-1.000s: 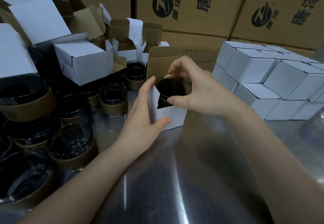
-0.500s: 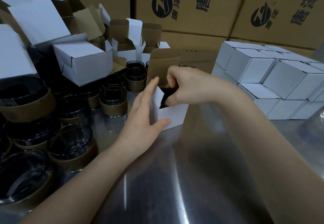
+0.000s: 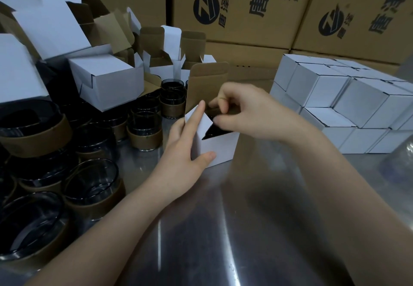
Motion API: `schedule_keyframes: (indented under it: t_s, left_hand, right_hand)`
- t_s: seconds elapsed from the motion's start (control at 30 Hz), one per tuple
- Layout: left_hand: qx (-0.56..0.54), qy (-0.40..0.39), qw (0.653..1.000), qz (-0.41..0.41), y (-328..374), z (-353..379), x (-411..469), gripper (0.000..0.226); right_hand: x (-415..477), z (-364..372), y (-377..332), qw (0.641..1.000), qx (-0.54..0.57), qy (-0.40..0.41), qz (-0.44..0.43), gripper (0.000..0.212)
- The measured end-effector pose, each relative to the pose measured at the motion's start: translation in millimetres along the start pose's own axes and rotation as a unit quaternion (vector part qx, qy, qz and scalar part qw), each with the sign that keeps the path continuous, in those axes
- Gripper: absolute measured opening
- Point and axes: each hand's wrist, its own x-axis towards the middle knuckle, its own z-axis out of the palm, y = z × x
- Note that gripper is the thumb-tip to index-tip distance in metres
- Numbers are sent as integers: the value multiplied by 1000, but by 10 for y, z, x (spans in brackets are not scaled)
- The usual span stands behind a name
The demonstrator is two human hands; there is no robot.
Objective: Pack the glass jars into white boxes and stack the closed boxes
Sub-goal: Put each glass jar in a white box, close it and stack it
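A small white box [image 3: 221, 147] stands on the steel table [image 3: 223, 229], its tall brown-lined lid flap [image 3: 207, 82] upright. Inside it sits a dark glass jar [image 3: 212, 130], mostly hidden. My left hand [image 3: 185, 149] grips the box's left front corner, thumb on the front face, index finger pressing the left side flap inward. My right hand [image 3: 243, 111] hovers over the opening with curled fingers and pinches the right side flap. A stack of closed white boxes [image 3: 335, 97] stands to the right.
Several glass jars with brown sleeves [image 3: 93, 180] crowd the table's left side. Open empty white boxes [image 3: 107, 79] pile up behind them. Large brown printed cartons [image 3: 245, 6] wall off the back. A clear plastic object [image 3: 400, 151] sits at the right edge.
The jar has gone down into the box. My right hand has let go of it and closed on the right flap, while my left index finger has folded the left flap inward.
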Motion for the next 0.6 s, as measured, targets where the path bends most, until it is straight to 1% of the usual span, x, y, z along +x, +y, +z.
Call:
schedule_keyframes:
  t_s: [0.03, 0.1, 0.13, 0.17, 0.2, 0.27, 0.37, 0.47, 0.53, 0.6]
  left_hand:
    - [-3, -3, 1000, -5, 6, -9, -4, 91]
    - [-22, -5, 1000, -13, 24, -19, -13, 82]
    - [-41, -4, 999, -21, 39, -23, -16, 75]
    - [-65, -2, 997, -32, 57, -27, -18, 68]
    - [-88, 1, 995, -42, 76, -28, -15, 61]
    - [-112, 16, 992, -56, 96, -28, -1, 53]
    - [-110, 32, 992, -55, 79, -30, 17, 46]
    - [-124, 39, 990, -55, 85, -39, 26, 30]
    - [-161, 53, 984, -55, 104, -54, 38, 30]
    - [-202, 71, 975, -57, 128, -68, 44, 33]
  right_hand:
    - [-15, 7, 49, 998, 56, 43, -5, 21]
    - [-24, 30, 160, 976, 174, 131, -2, 18]
    - [-23, 41, 219, 960, 229, 162, 8, 22]
    - [-19, 56, 278, 945, 275, 177, 21, 27]
    - [-13, 67, 330, 934, 308, 177, 37, 32]
    - [-4, 103, 413, 925, 344, 146, 69, 34]
    - [27, 176, 500, 919, 368, 88, 108, 45]
    - [40, 226, 522, 911, 388, 55, 127, 54]
    - [40, 242, 532, 911, 391, 29, 127, 62]
    - [35, 253, 531, 913, 390, 4, 116, 55]
